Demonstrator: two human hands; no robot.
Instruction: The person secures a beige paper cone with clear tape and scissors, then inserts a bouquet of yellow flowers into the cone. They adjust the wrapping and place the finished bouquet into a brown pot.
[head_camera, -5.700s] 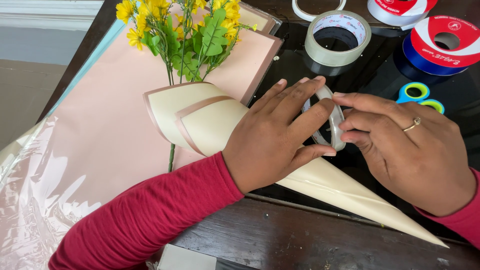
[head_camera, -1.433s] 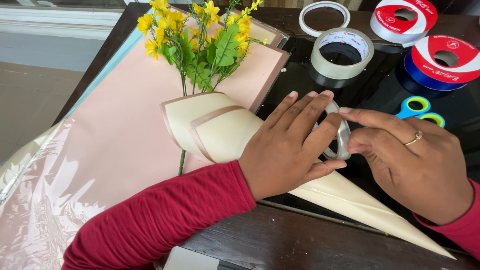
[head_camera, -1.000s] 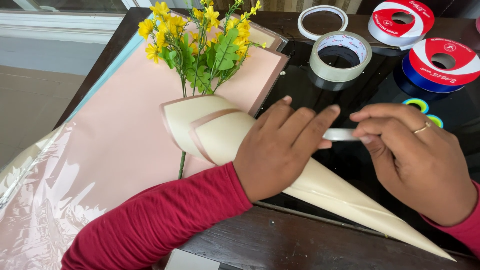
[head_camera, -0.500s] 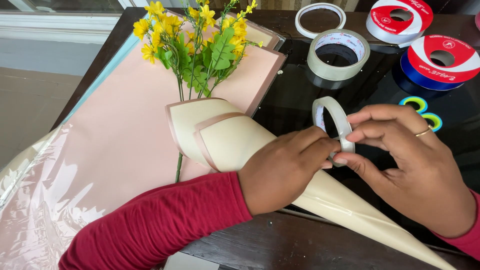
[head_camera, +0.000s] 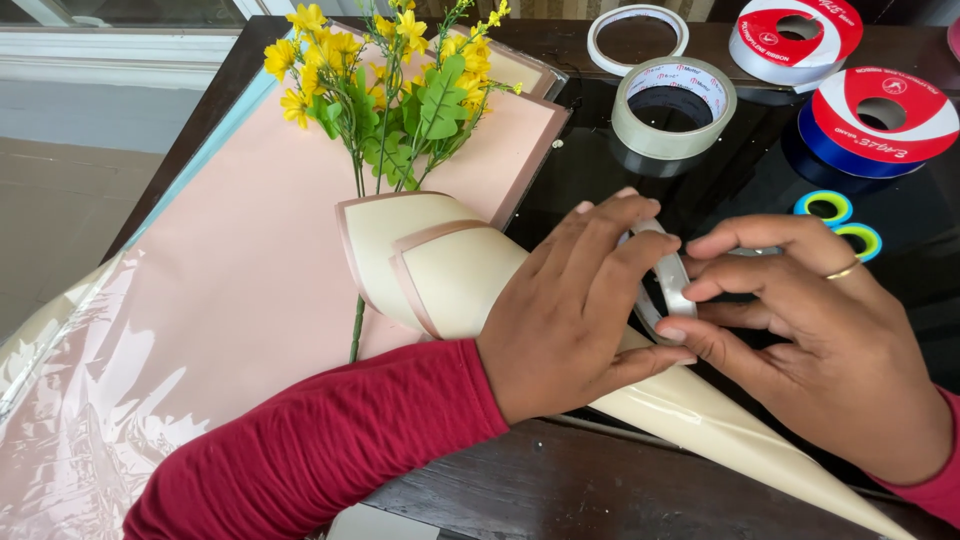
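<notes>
A: L hand (head_camera: 575, 310) status?
B: Palm down, fingers spread fwd and slightly curled, thumb out to the right. Forearm in a red sleeve comes in from bottom-left, wrist straight.
A: R hand (head_camera: 810, 330)?
B: Enters from the right, palm down, gold ring on ring finger. Thumb + index pinched toward the L fingertips, other fingers fanned. Hands nearly touching at the tips.

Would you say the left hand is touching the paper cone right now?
Touching. The head view shows the left hand lying flat across the paper cone, palm pressed on it with no gap.
</notes>
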